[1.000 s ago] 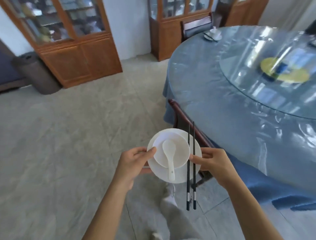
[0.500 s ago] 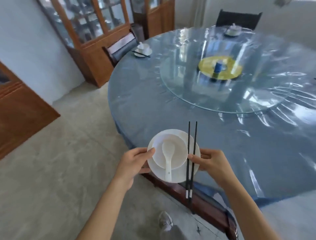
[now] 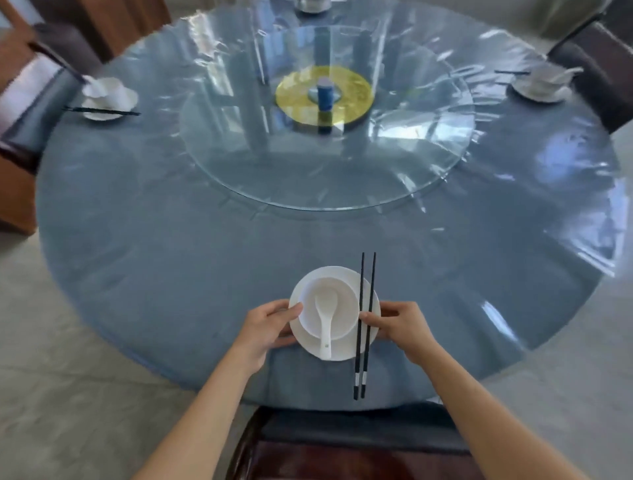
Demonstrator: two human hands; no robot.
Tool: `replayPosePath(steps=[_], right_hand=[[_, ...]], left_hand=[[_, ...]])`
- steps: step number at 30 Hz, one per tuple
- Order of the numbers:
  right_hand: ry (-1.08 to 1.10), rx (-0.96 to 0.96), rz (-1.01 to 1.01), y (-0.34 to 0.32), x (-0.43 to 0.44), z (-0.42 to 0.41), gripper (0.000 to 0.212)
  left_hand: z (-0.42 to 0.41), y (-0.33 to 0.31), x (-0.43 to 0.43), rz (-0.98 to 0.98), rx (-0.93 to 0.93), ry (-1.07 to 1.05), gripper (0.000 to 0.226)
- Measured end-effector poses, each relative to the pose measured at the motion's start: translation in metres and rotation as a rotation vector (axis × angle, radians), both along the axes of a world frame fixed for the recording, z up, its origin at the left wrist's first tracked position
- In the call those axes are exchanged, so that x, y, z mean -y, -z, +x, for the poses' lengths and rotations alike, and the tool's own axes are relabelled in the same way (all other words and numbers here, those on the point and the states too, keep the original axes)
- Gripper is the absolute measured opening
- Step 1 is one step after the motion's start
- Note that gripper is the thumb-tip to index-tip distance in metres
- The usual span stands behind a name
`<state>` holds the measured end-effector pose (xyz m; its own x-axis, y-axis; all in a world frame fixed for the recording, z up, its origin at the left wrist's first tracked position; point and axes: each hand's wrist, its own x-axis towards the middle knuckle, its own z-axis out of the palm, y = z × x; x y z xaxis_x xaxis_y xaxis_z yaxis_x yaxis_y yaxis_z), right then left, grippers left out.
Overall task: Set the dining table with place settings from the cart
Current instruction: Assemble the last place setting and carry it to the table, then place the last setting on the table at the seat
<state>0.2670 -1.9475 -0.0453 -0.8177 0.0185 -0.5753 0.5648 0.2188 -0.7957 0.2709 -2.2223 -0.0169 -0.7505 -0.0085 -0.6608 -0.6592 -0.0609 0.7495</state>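
Note:
A white plate carries a white bowl with a white spoon lying in it. Two black chopsticks lie across the plate's right side, pointing away from me. My left hand grips the plate's left rim, thumb on top. At the right rim my right hand holds the plate, with its thumb pressing the chopsticks down. The set is over the near edge of the round blue table; whether it touches the cloth I cannot tell.
A glass turntable with a yellow disc and a blue cup fills the middle. Set places lie at far left, far right and far side. Chairs stand at the left, right and just below me.
I have turned and come up to the table; the view swung from the floor and cabinets to the whole tabletop. The plate set, still held in both hands, is now over the table's near edge.

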Motion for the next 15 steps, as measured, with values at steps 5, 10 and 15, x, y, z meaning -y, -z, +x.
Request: replayPosePath(steps=[5,10,15], right_hand=[[-0.004,-0.018,0.183,0.021,0.010,-0.010,0.009],[-0.104,-0.081,0.404,0.015,0.015,-0.013,0.022],[-0.084,-0.164,0.588,0.010,0.029,-0.002,0.044]], left_hand=[[-0.014,0.034,0.008,0.016,0.061,0.040,0.023],[-0.012,0.039,0.013,0.015,0.040,0.019,0.019],[-0.014,0.039,0.013,-0.069,0.010,0.029,0.014]])
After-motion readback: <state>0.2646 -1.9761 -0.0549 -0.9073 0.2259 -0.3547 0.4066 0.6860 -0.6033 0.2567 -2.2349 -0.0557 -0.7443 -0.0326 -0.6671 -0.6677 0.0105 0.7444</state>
